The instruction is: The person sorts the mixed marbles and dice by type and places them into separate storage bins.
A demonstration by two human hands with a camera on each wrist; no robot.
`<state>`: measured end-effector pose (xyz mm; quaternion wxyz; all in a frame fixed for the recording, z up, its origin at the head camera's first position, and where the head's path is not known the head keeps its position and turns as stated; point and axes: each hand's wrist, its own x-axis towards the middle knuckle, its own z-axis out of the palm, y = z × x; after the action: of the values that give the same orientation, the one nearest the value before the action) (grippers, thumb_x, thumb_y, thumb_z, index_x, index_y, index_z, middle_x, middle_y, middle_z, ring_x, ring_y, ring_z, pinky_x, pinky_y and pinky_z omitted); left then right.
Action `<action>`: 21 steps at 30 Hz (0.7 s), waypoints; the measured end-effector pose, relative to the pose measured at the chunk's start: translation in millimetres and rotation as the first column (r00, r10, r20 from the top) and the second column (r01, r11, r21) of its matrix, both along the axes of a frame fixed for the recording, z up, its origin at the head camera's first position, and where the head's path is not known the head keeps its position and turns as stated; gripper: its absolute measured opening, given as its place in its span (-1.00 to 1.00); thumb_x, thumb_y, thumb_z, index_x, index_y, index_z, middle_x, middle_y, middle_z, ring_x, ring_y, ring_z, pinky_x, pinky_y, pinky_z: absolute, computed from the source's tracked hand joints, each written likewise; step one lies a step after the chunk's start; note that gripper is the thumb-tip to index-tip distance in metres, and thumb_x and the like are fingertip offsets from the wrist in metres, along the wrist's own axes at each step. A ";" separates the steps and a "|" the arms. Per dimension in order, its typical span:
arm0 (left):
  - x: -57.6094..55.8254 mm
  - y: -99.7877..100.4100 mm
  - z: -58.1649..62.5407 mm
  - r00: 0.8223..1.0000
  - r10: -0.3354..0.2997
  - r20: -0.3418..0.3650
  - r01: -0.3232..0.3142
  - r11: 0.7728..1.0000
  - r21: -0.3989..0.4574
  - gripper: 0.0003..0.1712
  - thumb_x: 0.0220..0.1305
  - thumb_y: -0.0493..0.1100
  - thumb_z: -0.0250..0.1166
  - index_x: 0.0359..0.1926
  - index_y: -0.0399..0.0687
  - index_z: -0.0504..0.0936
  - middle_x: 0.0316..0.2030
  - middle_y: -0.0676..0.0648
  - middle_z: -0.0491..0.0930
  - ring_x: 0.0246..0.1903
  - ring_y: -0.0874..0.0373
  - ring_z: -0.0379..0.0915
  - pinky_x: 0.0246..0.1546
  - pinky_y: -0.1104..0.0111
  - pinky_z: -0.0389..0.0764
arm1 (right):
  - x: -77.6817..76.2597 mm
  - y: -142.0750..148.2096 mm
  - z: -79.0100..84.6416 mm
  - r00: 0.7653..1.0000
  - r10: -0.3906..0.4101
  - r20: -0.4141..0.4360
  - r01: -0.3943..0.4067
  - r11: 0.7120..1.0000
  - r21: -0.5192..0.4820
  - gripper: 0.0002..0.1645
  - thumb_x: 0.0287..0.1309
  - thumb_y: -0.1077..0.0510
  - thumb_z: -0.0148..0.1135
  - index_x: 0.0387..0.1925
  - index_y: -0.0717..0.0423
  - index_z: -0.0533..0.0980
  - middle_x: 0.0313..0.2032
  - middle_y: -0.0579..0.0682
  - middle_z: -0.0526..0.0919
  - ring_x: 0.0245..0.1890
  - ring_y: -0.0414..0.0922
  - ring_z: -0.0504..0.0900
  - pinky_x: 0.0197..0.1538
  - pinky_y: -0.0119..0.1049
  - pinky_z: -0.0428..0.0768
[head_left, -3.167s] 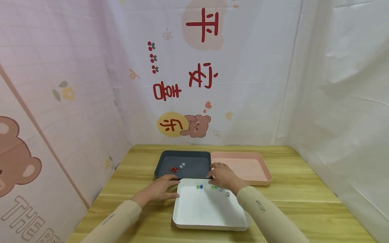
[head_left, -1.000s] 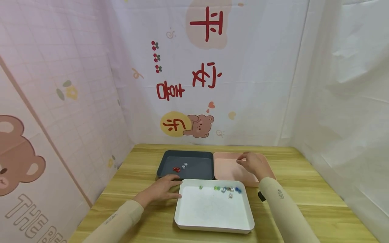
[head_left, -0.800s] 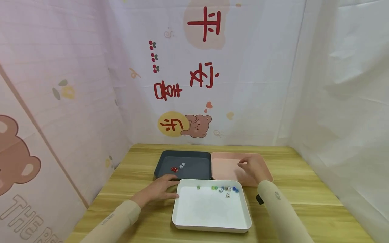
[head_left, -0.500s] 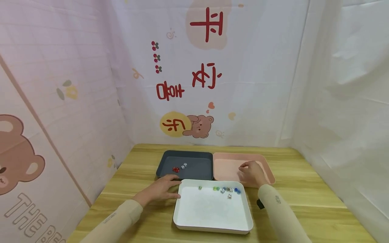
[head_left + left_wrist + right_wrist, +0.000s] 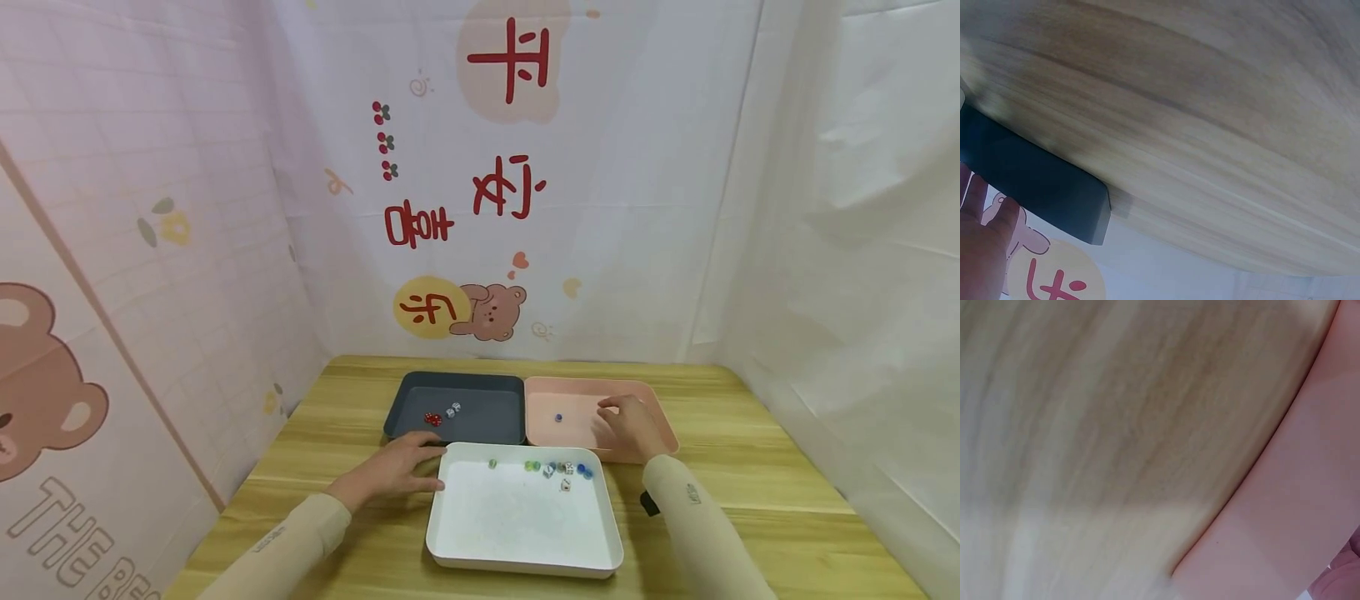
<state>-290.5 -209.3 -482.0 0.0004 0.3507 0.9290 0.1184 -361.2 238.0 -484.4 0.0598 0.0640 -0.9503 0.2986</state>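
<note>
My right hand (image 5: 632, 423) is over the right half of the pink tray (image 5: 622, 385), its fingers loosely bent with nothing visible between them. A small blue marble (image 5: 558, 417) lies on that tray's floor, left of the fingertips. My left hand (image 5: 396, 468) rests at the left rim of the white tray (image 5: 521, 560), fingers spread, with its upper fingers near the dark grey tray (image 5: 480, 429). Along the white tray's far side sit a lone green marble (image 5: 492, 463), other green marbles (image 5: 532, 466), blue marbles (image 5: 584, 471) and several whitish dice (image 5: 566, 485).
In the dark grey tray are red dice (image 5: 433, 419) and pale dice (image 5: 453, 410). The pink tray stands right beside it, both behind the white one. A wooden table (image 5: 750, 500) carries all three, with printed cloth (image 5: 630, 208) hanging behind.
My right hand went from the white tray to the pink one. The blue marble beside the lone green one is gone from there, and a blue marble now lies in the pink tray.
</note>
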 end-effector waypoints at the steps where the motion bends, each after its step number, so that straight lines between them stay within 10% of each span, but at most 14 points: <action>1: -0.1 0.2 -0.2 1.000 -0.001 0.000 0.001 1.000 -0.001 -0.20 0.26 0.34 0.24 0.30 -0.13 0.53 0.28 -0.22 0.39 0.28 -0.17 0.31 0.23 -0.03 0.39 | -0.2 1.1 -0.6 1.000 0.003 0.000 -0.003 1.000 0.006 -0.67 0.39 0.17 0.17 0.06 0.28 0.62 0.07 0.25 0.63 0.08 0.24 0.56 0.12 0.14 0.52; 21: -1.6 1.8 2.2 1.000 -0.003 0.025 0.003 1.000 0.014 -0.20 0.24 0.30 0.30 0.29 -0.18 0.53 0.27 -0.23 0.39 0.28 -0.17 0.29 0.25 -0.03 0.36 | 6.4 -7.9 1.0 0.982 0.150 -0.117 -0.147 0.988 0.039 -0.73 0.33 0.14 0.26 -0.06 0.24 0.68 0.06 0.27 0.60 0.19 0.27 0.45 0.21 0.16 0.44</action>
<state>-292.1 -207.5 -479.9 0.0099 0.3505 0.9275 0.1294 -354.8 230.1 -483.4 0.0934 0.1534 -0.9420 0.2835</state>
